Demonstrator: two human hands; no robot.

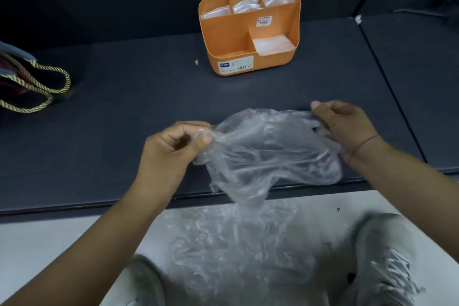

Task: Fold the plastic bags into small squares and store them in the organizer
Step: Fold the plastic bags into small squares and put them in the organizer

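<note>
Thin clear film: the plastic bag (268,151) hangs above the table (124,107) edge, pinched by your left hand (171,146) and right hand (347,124). Expect limp, slippery, weightless handling; grip corners.

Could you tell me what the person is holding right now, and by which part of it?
Both hands hold one clear plastic bag above the table edge: the left hand pinches its left edge, the right hand grips its right end.
</note>
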